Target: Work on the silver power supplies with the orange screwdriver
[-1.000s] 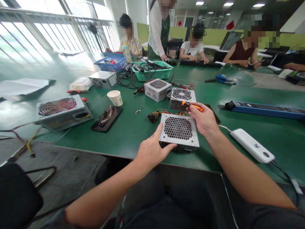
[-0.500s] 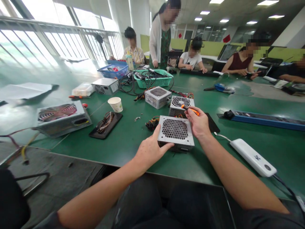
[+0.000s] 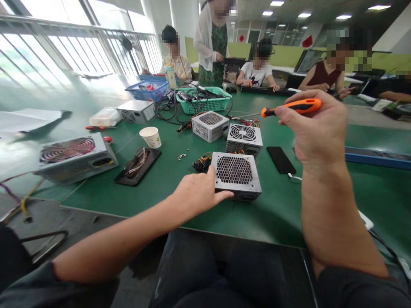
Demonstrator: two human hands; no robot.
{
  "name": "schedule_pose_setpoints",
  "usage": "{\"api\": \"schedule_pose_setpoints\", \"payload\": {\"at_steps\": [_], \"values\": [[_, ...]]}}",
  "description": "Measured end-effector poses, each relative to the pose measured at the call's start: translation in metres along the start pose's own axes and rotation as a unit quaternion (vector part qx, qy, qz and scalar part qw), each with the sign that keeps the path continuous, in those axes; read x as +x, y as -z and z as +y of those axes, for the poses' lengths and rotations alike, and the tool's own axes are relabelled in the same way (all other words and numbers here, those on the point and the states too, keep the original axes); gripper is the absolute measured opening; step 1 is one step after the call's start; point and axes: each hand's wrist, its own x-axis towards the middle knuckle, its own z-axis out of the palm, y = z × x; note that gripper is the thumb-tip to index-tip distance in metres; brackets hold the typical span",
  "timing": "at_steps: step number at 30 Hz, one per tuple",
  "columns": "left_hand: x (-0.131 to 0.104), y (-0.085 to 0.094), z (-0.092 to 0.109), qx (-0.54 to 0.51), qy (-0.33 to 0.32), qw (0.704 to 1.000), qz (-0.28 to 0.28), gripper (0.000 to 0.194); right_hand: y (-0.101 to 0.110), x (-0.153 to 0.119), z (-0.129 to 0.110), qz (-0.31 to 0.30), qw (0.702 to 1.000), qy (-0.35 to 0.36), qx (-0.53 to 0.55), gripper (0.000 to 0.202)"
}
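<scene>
A computer power supply (image 3: pixel 236 174) with a honeycomb grille on top lies on the green table in front of me. My left hand (image 3: pixel 198 187) holds its left near corner, thumb along the front edge and fingers at the left side. Raised in the air to the right, my right hand (image 3: pixel 319 124) is closed around an orange and black screwdriver (image 3: pixel 303 106), whose shaft points left, apart from the power supply. Black and coloured cables (image 3: pixel 202 163) bunch at the unit's left rear. Just behind it sits a second power supply (image 3: pixel 244 137) with a round fan grille.
More power supplies (image 3: pixel 210 125) stand farther back, another (image 3: pixel 77 156) at left. Small screws (image 3: pixel 182 157), a paper cup (image 3: pixel 150 137) and a dark tray (image 3: pixel 138 167) lie left; a phone (image 3: pixel 281 159) lies right. Behind are a green basket (image 3: pixel 205 105) and several people.
My right hand has lifted the screwdriver up and to the right, away from the power supplies. My left hand stays on the same unit. The standing person's arm has risen.
</scene>
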Motion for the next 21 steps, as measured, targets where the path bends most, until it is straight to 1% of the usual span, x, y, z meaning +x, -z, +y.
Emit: {"api": "schedule_pose_setpoints", "payload": {"at_steps": [2,3,4,5,6,7,8,9,10,12,13,15,16,18,19,20,21], "values": [[0.016,0.020,-0.014,-0.009,-0.013,1.000,-0.019,0.088,0.002,0.005,-0.001,-0.003,1.000,-0.013,-0.012,0.023],[0.028,0.029,-0.022,-0.019,-0.013,0.999,-0.030,0.086,0.004,0.009,0.000,0.008,1.000,-0.020,-0.012,0.022],[0.041,0.036,-0.031,-0.019,0.005,0.999,-0.035,0.085,0.006,0.014,0.002,0.018,0.999,-0.027,-0.011,0.021],[0.057,0.041,-0.039,-0.008,0.033,0.999,-0.021,0.085,0.008,0.019,0.003,0.022,0.999,-0.034,-0.010,0.020],[0.073,0.043,-0.047,0.007,0.053,0.999,-0.003,0.083,0.009,0.025,0.004,0.015,0.999,-0.041,-0.013,0.017],[0.089,0.043,-0.054,0.022,0.073,0.997,0.021,0.080,0.011,0.030,0.003,-0.006,0.999,-0.044,-0.028,0.015],[0.103,0.040,-0.061,0.031,0.076,0.996,0.036,0.075,0.012,0.035,0.001,-0.040,0.996,-0.044,-0.063,0.013],[0.116,0.035,-0.067,0.032,0.065,0.996,0.049,0.068,0.012,0.038,-0.001,-0.083,0.989,-0.041,-0.119,0.012],[0.127,0.028,-0.074,0.028,0.034,0.998,0.050,0.060,0.012,0.039,-0.003,-0.131,0.972,-0.039,-0.193,0.013],[0.140,0.011,-0.085,0.009,-0.062,0.997,0.040,0.048,0.010,0.039,-0.003,-0.212,0.914,-0.037,-0.345,0.015],[0.142,0.003,-0.091,-0.001,-0.103,0.994,0.040,0.048,0.009,0.037,-0.001,-0.253,0.883,-0.044,-0.392,0.014],[0.141,-0.010,-0.099,-0.009,-0.149,0.989,0.021,0.053,0.005,0.033,0.011,-0.339,0.837,-0.071,-0.424,0.008],[0.140,-0.014,-0.102,-0.007,-0.158,0.987,0.003,0.057,0.003,0.031,0.019,-0.394,0.808,-0.091,-0.429,0.014],[0.135,-0.018,-0.105,-0.002,-0.159,0.986,-0.046,0.058,-0.001,0.028,0.036,-0.509,0.733,-0.140,-0.429,0.027],[0.133,-0.019,-0.104,-0.004,-0.157,0.985,-0.073,0.057,-0.003,0.028,0.044,-0.558,0.696,-0.161,-0.422,0.031],[0.132,-0.019,-0.103,-0.011,-0.155,0.983,-0.098,0.057,-0.003,0.027,0.050,-0.593,0.669,-0.174,-0.413,0.033],[0.131,-0.020,-0.102,-0.021,-0.151,0.981,-0.117,0.056,-0.004,0.027,0.054,-0.614,0.655,-0.177,-0.403,0.034]]}}
